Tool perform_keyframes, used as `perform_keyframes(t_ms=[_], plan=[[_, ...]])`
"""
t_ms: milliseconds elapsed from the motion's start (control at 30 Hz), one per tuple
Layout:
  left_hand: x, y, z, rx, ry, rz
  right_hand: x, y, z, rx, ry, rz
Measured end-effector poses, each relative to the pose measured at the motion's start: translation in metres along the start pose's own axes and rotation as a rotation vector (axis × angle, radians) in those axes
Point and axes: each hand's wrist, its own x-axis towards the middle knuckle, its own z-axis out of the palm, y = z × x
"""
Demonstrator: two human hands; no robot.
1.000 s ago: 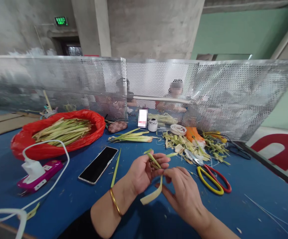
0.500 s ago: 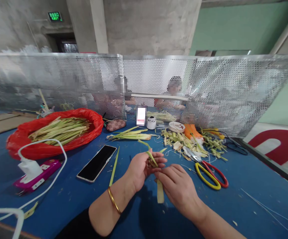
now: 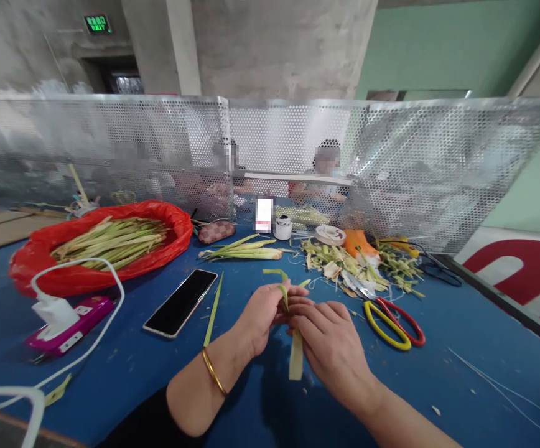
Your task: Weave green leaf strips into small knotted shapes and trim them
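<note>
My left hand (image 3: 263,314) and my right hand (image 3: 328,345) meet over the blue table (image 3: 438,379), both pinched on one pale green leaf strip (image 3: 295,358). The strip's lower end hangs down between the hands and its thin green tips curl up above my left fingers. A gold bangle (image 3: 214,372) circles my left wrist. Scissors with yellow and red handles (image 3: 391,314) lie just right of my right hand.
A red bag of green leaves (image 3: 106,246) sits at the left, a black phone (image 3: 180,302) and a pink power bank with a white charger (image 3: 65,317) nearer me. Loose leaves (image 3: 244,250) and leaf scraps (image 3: 358,264) lie ahead. A perforated metal screen (image 3: 391,168) has people behind it.
My right hand has slid in against the left hand. The strip's hanging end swung from slanting left to pointing straight down.
</note>
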Motion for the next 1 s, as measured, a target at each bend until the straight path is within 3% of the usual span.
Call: perform_keyframes(t_ms=[167, 433, 733, 833, 1000], plan=[[0.003, -0.002, -0.003, 0.033, 0.021, -0.007, 0.003, 0.005, -0.001, 0.094, -0.007, 0.069], [0.006, -0.001, -0.009, 0.122, -0.058, -0.096, 0.001, 0.003, 0.003, 0.000, -0.062, -0.081], [0.019, -0.002, -0.019, -0.345, -0.109, -0.361, 0.008, 0.006, -0.008, 0.222, -0.024, -0.062], [0.022, -0.006, -0.019, -0.324, -0.114, -0.335, 0.010, 0.006, -0.009, 0.333, 0.003, 0.012], [0.014, -0.005, -0.013, -0.040, -0.064, -0.184, 0.009, 0.006, -0.007, 0.385, -0.051, 0.006]])
